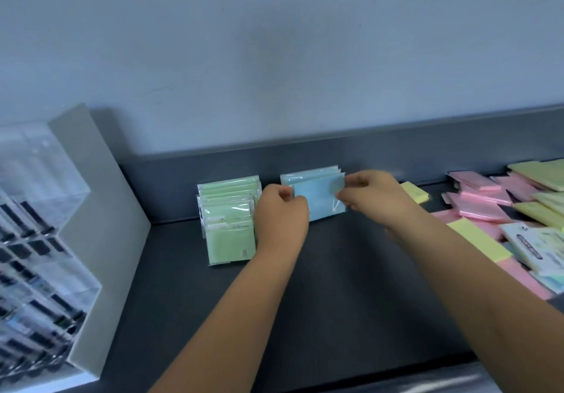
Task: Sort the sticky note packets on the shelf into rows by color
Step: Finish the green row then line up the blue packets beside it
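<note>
The blue packets [317,176] are standing in a short row against the back lip of the dark grey shelf [335,286]. Both hands are working at the front blue packet [319,202], which is leaning on the ones behind it. The left hand [280,209] is curling its fingers round that packet's left edge, and the right hand [372,194] is pinching its right edge between thumb and fingers.

Just left of the blue packets, the green packets [229,225] are lying in an overlapping row that is running from the back lip toward the person. Just right of the blue packets, behind the right hand, a single yellow packet [415,193] is lying flat. Farther right of them, pink packets [479,203] and more yellow ones [540,176] are sitting in a loose mixed pile, with a printed packet [531,240] on top near the front. Well to the left of the blue packets, past a grey divider panel [106,225], a clear acrylic case [39,225] is holding small dark items, too blurred to identify.
</note>
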`<state>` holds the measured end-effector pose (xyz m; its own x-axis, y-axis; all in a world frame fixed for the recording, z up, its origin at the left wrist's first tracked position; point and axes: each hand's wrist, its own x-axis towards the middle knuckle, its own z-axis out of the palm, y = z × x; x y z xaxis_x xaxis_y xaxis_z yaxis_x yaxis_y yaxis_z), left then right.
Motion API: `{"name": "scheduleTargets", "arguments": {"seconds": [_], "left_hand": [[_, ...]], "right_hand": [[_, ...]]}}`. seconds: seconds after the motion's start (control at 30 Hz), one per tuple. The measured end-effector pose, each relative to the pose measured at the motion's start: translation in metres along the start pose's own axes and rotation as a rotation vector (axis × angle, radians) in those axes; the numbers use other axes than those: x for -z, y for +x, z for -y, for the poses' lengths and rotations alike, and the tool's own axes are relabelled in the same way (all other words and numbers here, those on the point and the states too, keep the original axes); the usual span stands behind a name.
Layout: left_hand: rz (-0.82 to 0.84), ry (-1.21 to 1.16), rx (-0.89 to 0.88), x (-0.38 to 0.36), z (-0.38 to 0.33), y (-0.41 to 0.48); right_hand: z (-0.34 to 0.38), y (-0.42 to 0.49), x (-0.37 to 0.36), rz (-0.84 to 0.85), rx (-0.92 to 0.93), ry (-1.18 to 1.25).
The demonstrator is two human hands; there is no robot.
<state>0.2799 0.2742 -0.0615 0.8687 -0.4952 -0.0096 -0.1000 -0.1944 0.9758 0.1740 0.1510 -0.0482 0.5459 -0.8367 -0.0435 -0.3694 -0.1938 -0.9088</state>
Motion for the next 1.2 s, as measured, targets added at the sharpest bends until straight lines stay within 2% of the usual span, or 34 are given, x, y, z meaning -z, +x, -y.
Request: {"name": "scheduleTargets", "arguments": {"seconds": [0.47,0.6,0.67,0.8,0.9,1.0,1.2], "left_hand": [[-0.043,0.078,-0.016,-0.007,-0.008,0.019],[-0.073,0.137,-0.095,-0.012,-0.004,0.016],[-0.081,0.232,-0.165,-0.012,-0.004,0.013],[-0.063,0.609,-0.467,-0.004,-0.006,0.005],[0.102,0.867,-0.489,0.003,-0.016,-0.004],[0.186,1.014,-0.496,0.011,-0.028,-0.019],[0.216,1.034,-0.523,0.006,-0.035,-0.048]], "right_hand": [[-0.007,0.016,0.000,0.047,0.005,-0.052],[-0.004,0.013,-0.001,0.040,0.016,-0.054],[0.002,0.010,0.001,0.028,0.021,-0.111],[0.021,-0.010,0.010,0.040,0.080,-0.406],[0.020,-0.029,0.011,-0.031,0.166,-0.606],[0.006,-0.046,0.010,-0.095,0.248,-0.715],[-0.010,-0.071,0.044,-0.206,0.256,-0.738]]}}
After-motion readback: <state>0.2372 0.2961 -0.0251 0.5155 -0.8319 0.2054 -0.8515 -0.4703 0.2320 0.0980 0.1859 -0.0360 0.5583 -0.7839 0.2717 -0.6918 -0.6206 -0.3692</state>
